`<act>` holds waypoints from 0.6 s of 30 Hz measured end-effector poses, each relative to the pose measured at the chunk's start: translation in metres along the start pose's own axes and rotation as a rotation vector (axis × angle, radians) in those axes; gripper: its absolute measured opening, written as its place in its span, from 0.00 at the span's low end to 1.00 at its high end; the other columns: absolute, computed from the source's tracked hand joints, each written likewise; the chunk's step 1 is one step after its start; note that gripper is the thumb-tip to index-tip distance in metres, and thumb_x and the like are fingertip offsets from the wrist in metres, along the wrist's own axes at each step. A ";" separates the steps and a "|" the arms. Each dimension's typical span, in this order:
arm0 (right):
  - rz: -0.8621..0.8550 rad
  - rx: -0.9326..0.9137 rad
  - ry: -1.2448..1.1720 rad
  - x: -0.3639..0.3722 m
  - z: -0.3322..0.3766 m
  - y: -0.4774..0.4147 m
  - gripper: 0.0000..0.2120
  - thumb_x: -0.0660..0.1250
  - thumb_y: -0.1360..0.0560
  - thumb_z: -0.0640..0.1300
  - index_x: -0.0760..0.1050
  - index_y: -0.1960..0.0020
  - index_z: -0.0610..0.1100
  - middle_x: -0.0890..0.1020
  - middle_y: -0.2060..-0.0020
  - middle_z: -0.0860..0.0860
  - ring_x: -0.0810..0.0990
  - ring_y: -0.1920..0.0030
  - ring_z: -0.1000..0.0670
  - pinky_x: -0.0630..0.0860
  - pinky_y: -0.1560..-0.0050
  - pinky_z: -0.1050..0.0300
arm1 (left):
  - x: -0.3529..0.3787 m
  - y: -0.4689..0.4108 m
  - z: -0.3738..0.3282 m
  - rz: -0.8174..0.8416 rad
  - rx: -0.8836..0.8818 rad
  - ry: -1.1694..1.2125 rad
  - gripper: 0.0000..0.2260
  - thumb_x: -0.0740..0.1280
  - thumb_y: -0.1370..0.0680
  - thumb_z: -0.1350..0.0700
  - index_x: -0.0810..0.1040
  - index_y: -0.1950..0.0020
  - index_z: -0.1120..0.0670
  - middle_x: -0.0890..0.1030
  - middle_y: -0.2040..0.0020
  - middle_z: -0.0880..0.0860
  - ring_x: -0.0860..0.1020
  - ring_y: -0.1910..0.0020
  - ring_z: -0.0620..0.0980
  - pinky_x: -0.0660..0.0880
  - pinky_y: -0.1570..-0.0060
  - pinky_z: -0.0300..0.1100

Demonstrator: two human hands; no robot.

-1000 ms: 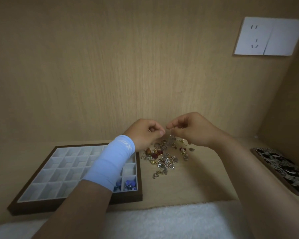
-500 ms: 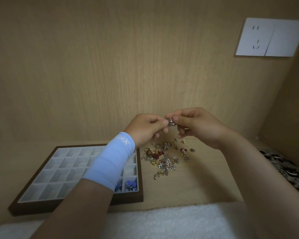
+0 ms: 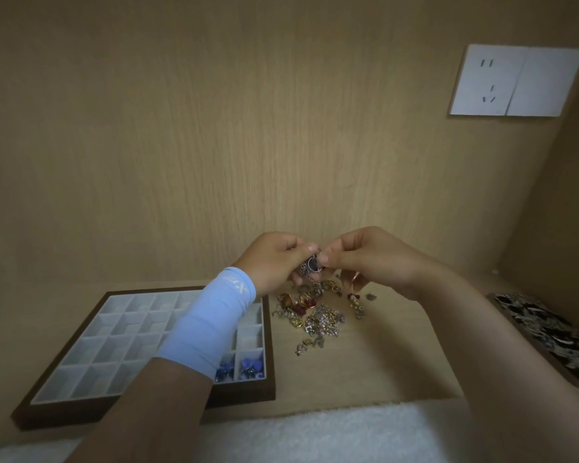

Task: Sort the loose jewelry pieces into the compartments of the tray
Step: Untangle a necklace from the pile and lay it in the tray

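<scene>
A brown tray (image 3: 270, 349) with white compartments lies on the wooden surface at lower left; blue pieces (image 3: 251, 366) sit in its near right compartments. To its right lies a pile of loose jewelry (image 3: 318, 317) in gold, red and silver. Above the pile, my left hand (image 3: 274, 260) and my right hand (image 3: 371, 259) meet fingertip to fingertip and both pinch a small silver earring with a dark stone (image 3: 312, 265). A light blue sleeve covers my left wrist and hides part of the tray.
A dark patterned tray (image 3: 549, 335) lies at the right edge. A white wall socket (image 3: 515, 81) is on the back panel, upper right. White fluffy fabric (image 3: 315, 436) runs along the near edge. Wooden walls close in behind and on the right.
Both hands rose from just above the pile and came together. A small silver piece came up with them and is now pinched between both sets of fingertips.
</scene>
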State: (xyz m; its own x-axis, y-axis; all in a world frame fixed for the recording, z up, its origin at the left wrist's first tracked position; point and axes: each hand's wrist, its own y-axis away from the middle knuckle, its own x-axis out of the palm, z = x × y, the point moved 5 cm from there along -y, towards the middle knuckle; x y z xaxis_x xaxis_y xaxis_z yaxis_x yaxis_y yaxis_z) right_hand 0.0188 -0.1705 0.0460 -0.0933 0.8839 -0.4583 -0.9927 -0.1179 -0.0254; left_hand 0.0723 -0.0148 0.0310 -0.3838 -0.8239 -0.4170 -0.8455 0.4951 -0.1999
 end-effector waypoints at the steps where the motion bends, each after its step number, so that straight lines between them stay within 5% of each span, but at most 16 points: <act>1: -0.010 -0.001 0.018 0.000 0.000 0.000 0.09 0.73 0.24 0.48 0.84 0.51 0.43 0.87 0.55 0.44 0.78 0.69 0.52 0.76 0.67 0.58 | 0.000 0.001 -0.001 0.019 0.000 0.020 0.07 0.67 0.20 0.53 0.81 0.53 0.56 0.86 0.60 0.58 0.81 0.65 0.54 0.79 0.50 0.53; 9: -0.086 0.023 -0.190 -0.003 0.000 0.000 0.04 0.66 0.20 0.40 0.79 0.53 0.43 0.82 0.59 0.47 0.80 0.65 0.48 0.74 0.65 0.54 | -0.009 0.006 -0.005 0.129 -0.034 0.002 0.03 0.70 0.23 0.63 0.80 0.51 0.58 0.86 0.60 0.55 0.81 0.60 0.56 0.79 0.49 0.50; 13: -0.139 -0.026 -0.241 -0.001 0.004 -0.003 0.05 0.66 0.20 0.41 0.79 0.54 0.44 0.81 0.60 0.48 0.80 0.61 0.48 0.75 0.64 0.58 | -0.006 0.010 -0.003 0.251 -0.079 -0.264 0.08 0.74 0.26 0.56 0.83 0.48 0.54 0.86 0.54 0.51 0.84 0.53 0.50 0.79 0.43 0.45; 18: -0.159 -0.113 -0.257 0.001 0.012 -0.004 0.07 0.67 0.20 0.44 0.81 0.54 0.44 0.83 0.64 0.49 0.80 0.66 0.53 0.77 0.65 0.60 | -0.008 0.005 -0.016 -0.024 0.061 -0.114 0.04 0.75 0.27 0.51 0.84 0.57 0.50 0.86 0.58 0.51 0.84 0.53 0.49 0.78 0.43 0.48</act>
State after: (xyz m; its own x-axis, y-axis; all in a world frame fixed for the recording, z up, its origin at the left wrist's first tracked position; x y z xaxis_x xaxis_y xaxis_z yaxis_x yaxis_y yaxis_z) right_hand 0.0223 -0.1639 0.0561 0.0318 0.9789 -0.2017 -0.9830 -0.0059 -0.1834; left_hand 0.0654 -0.0101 0.0471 -0.3158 -0.8009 -0.5087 -0.8288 0.4939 -0.2631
